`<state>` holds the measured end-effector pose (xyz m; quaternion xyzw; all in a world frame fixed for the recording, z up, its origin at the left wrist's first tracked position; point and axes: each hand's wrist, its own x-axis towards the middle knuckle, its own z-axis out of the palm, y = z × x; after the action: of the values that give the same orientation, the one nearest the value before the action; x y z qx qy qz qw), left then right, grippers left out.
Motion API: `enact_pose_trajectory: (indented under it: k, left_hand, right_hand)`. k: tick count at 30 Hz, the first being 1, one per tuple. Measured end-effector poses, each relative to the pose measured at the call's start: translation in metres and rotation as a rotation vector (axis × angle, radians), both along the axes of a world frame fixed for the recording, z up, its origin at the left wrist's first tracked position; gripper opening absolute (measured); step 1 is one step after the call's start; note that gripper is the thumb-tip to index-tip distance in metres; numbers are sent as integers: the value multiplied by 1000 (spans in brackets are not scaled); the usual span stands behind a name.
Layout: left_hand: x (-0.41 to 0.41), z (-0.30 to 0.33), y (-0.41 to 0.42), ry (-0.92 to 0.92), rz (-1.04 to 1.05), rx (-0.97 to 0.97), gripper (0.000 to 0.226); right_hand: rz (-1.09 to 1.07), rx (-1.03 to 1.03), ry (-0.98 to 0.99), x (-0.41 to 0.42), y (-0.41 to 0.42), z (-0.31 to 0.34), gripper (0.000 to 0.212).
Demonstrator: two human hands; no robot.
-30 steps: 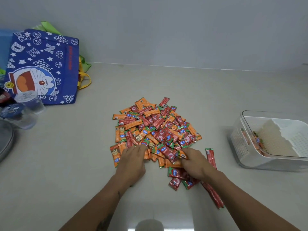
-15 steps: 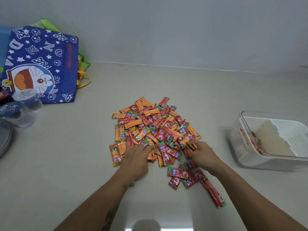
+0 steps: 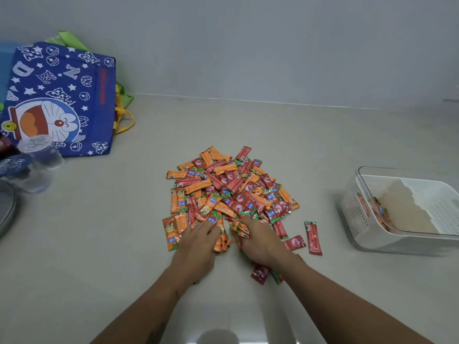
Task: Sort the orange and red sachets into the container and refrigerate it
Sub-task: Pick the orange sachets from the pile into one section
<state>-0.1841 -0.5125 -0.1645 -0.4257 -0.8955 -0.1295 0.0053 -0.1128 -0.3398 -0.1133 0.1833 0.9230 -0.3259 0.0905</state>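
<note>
You're mid-sort: your left hand grasps orange sachets, your right hand pinches more at the pile centre frame, so next carry them to the container, right edge.

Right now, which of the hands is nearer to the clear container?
Right. The right hand is at the sachet pile's near edge, on the side facing the container; the left hand lies beyond it, farther away.
</note>
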Motion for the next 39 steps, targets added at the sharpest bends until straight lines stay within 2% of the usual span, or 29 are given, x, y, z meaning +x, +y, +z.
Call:
enact_pose_trajectory:
  k: [2,5,8,13,17,22,25,29,31,34,36,39]
  left_hand:
    - [0,-1,-3,-36,9,31,45]
    - [0,-2,-6,-86,21,57,44]
    - [0,-2,-4,-102,8,72,42]
    - [2,-3,-3,-158,-45,117,43]
    - [-1,-1,-5,-212,-51,94,52]
    - [-4,1,-6,-283,-39,72,48]
    - [-8,6,-1,-335,11,113,45]
    - [-14,9,5,-365,78,149,40]
    - [-16,11,9,-335,76,122,41]
    - [-19,14,14,-206,-43,1,55]
    - [-20,13,16,-120,-91,-88,64]
    - [-18,13,17,-86,-56,-120,60]
  right_hand:
    - [-7,101,-45,2,0,-4,39]
    - [-20,218,-85,7,2,-14,47]
    - [-6,356,-99,10,0,-18,49]
    - [25,390,-95,8,-1,-20,49]
    - [-18,316,-138,11,9,-20,36]
    - [-116,242,12,14,18,-10,12]
    - [-145,130,86,7,16,-7,12]
    - [-127,-2,6,1,11,-12,15]
    - [-102,34,-38,-1,6,-18,18]
    - [-46,230,-26,-1,0,-26,29]
    - [-26,288,-12,-1,-1,-27,25]
    - [-8,306,-44,4,3,-25,15]
